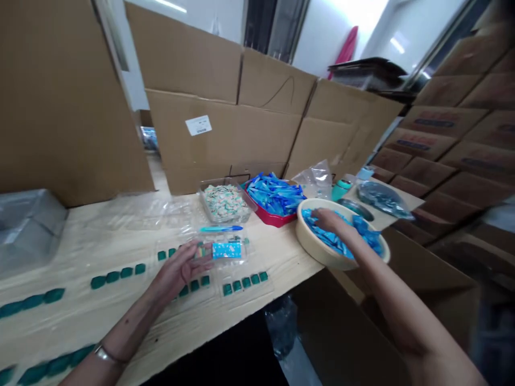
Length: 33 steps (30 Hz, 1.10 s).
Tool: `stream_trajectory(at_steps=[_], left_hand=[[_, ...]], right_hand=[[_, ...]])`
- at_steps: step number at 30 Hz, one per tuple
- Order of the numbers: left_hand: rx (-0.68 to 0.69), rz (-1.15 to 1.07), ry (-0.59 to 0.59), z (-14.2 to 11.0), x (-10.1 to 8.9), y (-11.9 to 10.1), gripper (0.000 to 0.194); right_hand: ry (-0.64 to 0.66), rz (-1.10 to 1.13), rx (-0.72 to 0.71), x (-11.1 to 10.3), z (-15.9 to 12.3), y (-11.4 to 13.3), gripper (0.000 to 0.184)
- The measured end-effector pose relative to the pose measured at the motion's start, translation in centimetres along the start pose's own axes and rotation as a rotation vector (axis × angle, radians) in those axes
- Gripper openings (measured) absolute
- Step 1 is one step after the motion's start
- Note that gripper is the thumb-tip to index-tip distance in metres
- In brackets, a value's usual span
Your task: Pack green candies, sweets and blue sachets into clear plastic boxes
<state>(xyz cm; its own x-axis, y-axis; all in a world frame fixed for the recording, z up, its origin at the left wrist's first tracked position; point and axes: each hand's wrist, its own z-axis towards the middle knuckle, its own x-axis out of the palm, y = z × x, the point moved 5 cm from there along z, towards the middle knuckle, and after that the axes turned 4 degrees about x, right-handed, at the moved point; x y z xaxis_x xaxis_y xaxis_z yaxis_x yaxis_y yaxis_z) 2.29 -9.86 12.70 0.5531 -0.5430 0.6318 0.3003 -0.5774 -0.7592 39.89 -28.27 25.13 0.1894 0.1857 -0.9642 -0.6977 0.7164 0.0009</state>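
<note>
My left hand [187, 265] is over the table, its fingers partly curled around something small and pale that I cannot make out. Right by its fingertips is a blue patterned packet [226, 250], lying on a clear plastic tray. A blue pen-like stick [221, 229] lies just behind that packet. My right hand [326, 219] reaches into a cream basin [311, 247] filled with small blue packets [336, 244]. Its fingertips are hidden among them. Clear trays with teal square pieces [245, 283] lie below and to the left of my left hand.
Behind the hands stand a clear box of pale chips [226, 203] and a red tray [277, 221] of blue sticks. Cardboard panels [225, 145] wall off the table's back. Stacked cartons [434, 123] rise at right. A teal-lidded jar [341, 188] stands behind the basin.
</note>
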Motion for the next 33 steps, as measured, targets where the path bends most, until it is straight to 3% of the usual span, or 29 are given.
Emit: stream_trajectory(at_steps=[4, 7, 10, 14, 17, 19, 22, 26, 27, 29, 31, 33], left_hand=[[0.063, 0.077, -0.019, -0.3, 0.9, -1.4, 0.037], [0.132, 0.102, -0.054, -1.8, 1.5, -3.5, 0.037], [0.214, 0.097, -0.128, -5.4, 0.7, -5.8, 0.036], [0.355, 0.086, -0.347, -13.4, -3.5, -7.9, 0.038], [0.477, 0.075, -0.628, -21.7, -7.8, -8.1, 0.037], [0.565, 0.076, -0.822, -27.6, -10.2, -7.8, 0.035], [0.651, 0.074, -1.027, -35.4, -12.5, -6.8, 0.032], [0.728, 0.043, -1.193, -42.8, -14.2, -4.6, 0.031], [0.741, 0.034, -1.228, -44.0, -14.6, -4.0, 0.031], [0.751, 0.000, -1.282, -45.8, -15.3, -2.6, 0.031], [0.752, -0.052, -1.304, -46.6, -16.1, -1.4, 0.032], [0.746, -0.103, -1.292, -46.5, -16.8, -0.4, 0.034]], right_hand=[[-0.012, 0.058, -0.056, 0.8, -0.6, 2.8, 0.022], [-0.079, 0.231, -0.282, 0.3, -1.9, 8.7, 0.033], [-0.002, 0.479, -0.585, 0.4, -4.3, 15.9, 0.026], [0.101, 0.715, -0.971, 1.5, -8.6, 25.0, 0.027], [0.192, 0.834, -1.289, 2.5, -12.1, 32.4, 0.030], [0.251, 0.858, -1.417, 3.0, -14.4, 37.9, 0.027], [0.315, 0.863, -1.517, 2.8, -17.9, 46.8, 0.027], [0.430, 0.815, -1.478, 1.9, -22.1, 56.6, 0.021], [0.463, 0.765, -1.467, 1.9, -23.3, 58.2, 0.023], [0.510, 0.617, -1.474, 2.3, -25.8, 59.9, 0.046], [0.513, 0.451, -1.496, 3.0, -28.2, 60.2, 0.076], [0.483, 0.338, -1.518, 3.6, -30.0, 59.6, 0.091]])
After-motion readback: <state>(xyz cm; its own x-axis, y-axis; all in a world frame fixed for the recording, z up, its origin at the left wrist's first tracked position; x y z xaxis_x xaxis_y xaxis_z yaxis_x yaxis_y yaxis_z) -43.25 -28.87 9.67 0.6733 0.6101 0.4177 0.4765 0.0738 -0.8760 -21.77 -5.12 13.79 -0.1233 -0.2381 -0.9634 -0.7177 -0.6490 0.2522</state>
